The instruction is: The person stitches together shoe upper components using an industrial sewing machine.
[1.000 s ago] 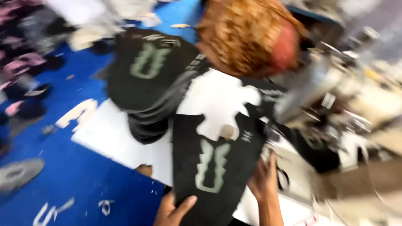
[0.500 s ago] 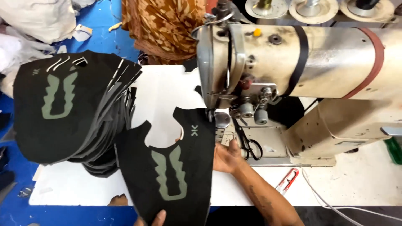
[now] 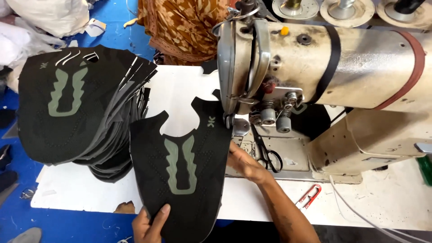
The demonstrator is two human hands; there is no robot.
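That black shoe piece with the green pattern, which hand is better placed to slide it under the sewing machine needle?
Probably the right hand: it rests at the black shoe piece edge beside the sewing machine needle area. The left hand pinches the near end, farthest from the needle.

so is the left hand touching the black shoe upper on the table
Touching. The head view shows the left hand with its thumb lying on the bottom edge of the black shoe upper, gripping it.

- Left hand [image 3: 148, 224]: low at frame bottom, thumb raised on top, fingers curled under, pinching.
- Right hand [image 3: 243, 163]: forearm extends diagonally from lower right, palm down, fingers pressed flat, pointing up-left.
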